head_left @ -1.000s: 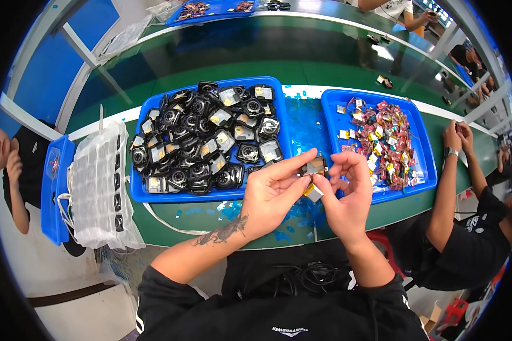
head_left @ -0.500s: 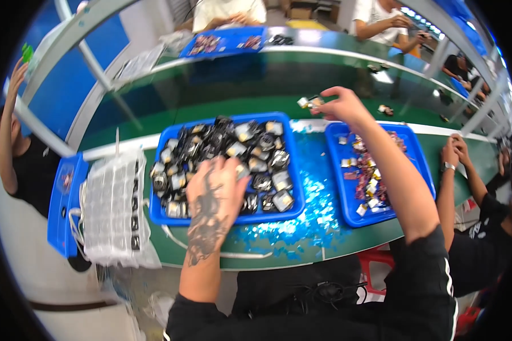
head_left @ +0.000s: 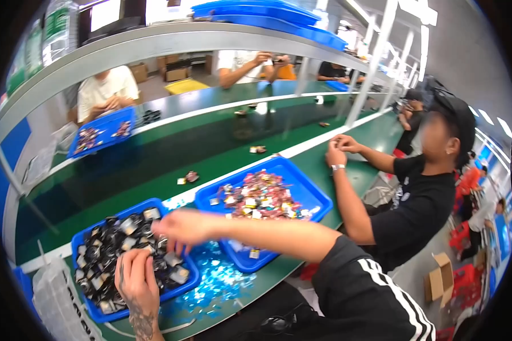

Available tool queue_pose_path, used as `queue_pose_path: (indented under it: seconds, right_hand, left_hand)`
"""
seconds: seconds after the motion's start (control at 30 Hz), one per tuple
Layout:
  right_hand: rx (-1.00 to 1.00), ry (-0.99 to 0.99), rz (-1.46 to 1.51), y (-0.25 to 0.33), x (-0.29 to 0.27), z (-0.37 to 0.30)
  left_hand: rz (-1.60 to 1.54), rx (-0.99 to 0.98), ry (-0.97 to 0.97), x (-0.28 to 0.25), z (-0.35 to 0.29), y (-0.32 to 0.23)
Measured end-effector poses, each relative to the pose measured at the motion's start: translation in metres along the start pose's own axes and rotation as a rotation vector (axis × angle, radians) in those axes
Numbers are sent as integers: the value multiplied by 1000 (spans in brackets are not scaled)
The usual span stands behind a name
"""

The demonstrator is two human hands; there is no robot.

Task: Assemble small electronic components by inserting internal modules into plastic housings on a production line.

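My left hand [head_left: 137, 279] is over the near right part of a blue tray [head_left: 197, 275] heaped with small black pieces [head_left: 105, 250] with silvery faces. Its fingers are curled in toward the thumb, and whatever they hold is hidden. Reaching across from the right, my right hand [head_left: 183, 228] hovers above the same tray's right side. It is smeared by motion, with fingers apart and nothing visible in them. Beyond it, a small part [head_left: 189, 177] with a pale tab lies on the green belt [head_left: 153, 170].
A second blue tray [head_left: 307, 193] holds small reddish and gold parts. Blue flakes [head_left: 216, 278] litter the table between the trays. Clear plastic packaging [head_left: 60, 290] lies at the left. A co-worker [head_left: 415, 193] sits close on the right. A metal rail [head_left: 153, 40] spans above the belt.
The view has swung to the right. My right hand has left the belt side, where it held small parts, and moved back over the black pieces. My left hand's fingers are more curled.
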State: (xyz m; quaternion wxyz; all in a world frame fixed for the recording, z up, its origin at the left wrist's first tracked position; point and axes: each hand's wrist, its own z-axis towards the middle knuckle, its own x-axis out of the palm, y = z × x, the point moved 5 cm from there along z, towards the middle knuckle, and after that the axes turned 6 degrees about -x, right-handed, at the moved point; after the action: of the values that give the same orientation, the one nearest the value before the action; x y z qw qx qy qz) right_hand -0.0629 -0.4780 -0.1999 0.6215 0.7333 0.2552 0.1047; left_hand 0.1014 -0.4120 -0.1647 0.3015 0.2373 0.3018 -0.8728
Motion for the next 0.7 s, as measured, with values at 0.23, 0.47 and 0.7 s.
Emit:
queue_pose_path:
  seconds: [0.23,0.47,0.7]
  right_hand:
    - [-441,-379,-236,9,20,-63]
    - [-227,-586,-29,-18,2,-118]
    - [-38,-1165,-993,-59,-137,-236]
  left_hand:
    - [-1027,-417,139,41,-24,-20]
    - [-1276,-856,411,72,-32,0]
    - [-1363,-968,433,69,-31,0]
